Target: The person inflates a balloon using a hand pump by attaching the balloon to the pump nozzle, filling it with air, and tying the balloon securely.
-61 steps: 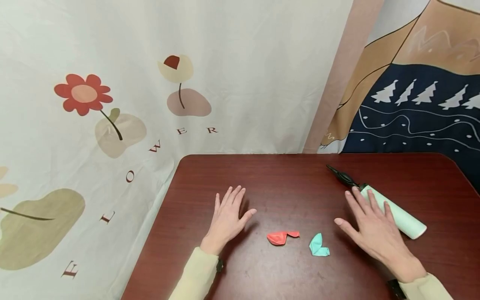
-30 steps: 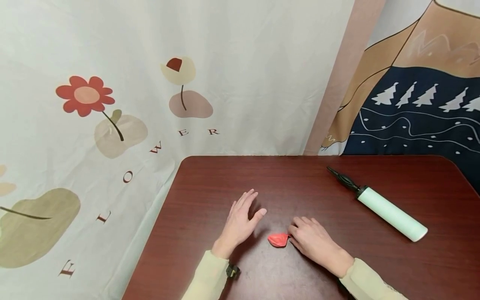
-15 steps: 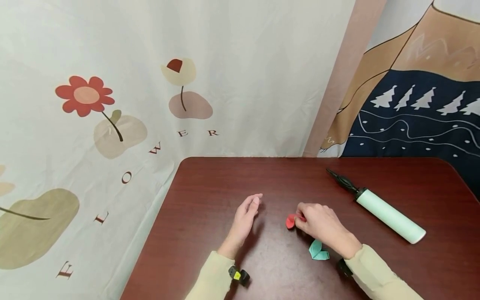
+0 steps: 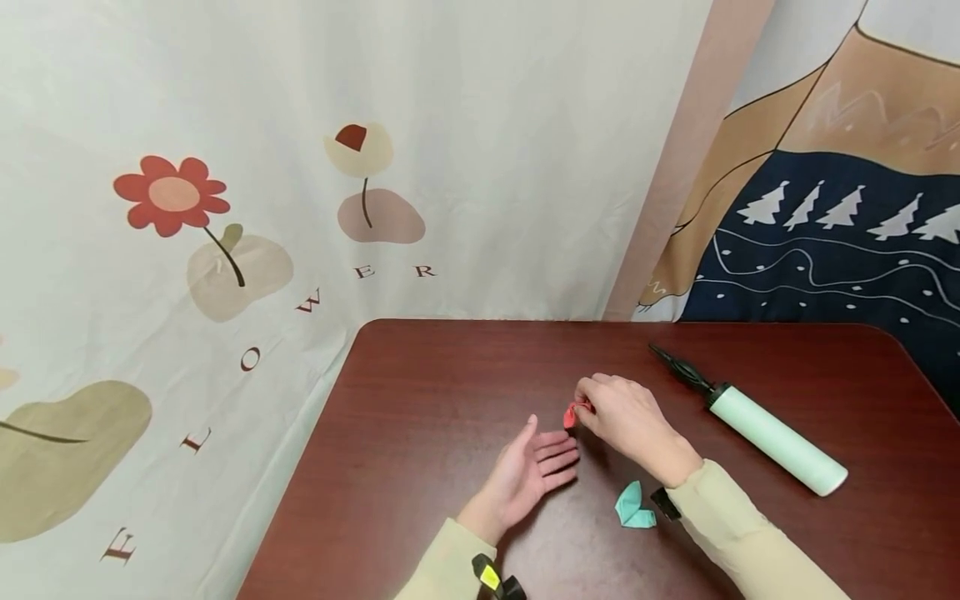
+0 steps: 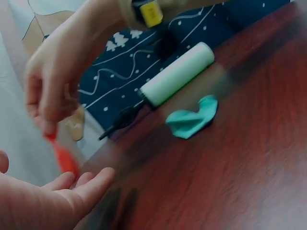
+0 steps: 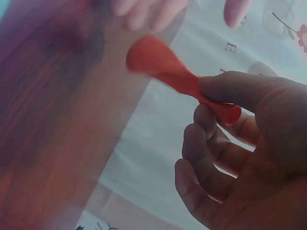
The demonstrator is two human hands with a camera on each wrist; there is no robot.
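Between thumb and fingertip my right hand (image 4: 628,421) pinches the neck of a limp red balloon (image 6: 160,64), above the table. Its body hangs toward my left hand (image 4: 525,479), which is turned palm up with fingers extended and thumb raised. In the left wrist view the balloon's end is just behind the left fingers (image 5: 96,187); whether they touch is hard to tell. A flat, folded teal balloon (image 4: 634,506) lies on the table, left of the right wrist. Farther right rests a balloon pump (image 4: 780,440) with a pale green barrel and black nozzle end.
The dark red-brown table (image 4: 420,400) has rounded far corners. A white curtain (image 4: 510,150) with flower prints hangs along its back and left side, and a navy cloth (image 4: 825,250) with white trees hangs at the back right.
The right hand came left from beside the pump, picked the red balloon up by its neck and raised it. The left hand moved right and turned palm up.
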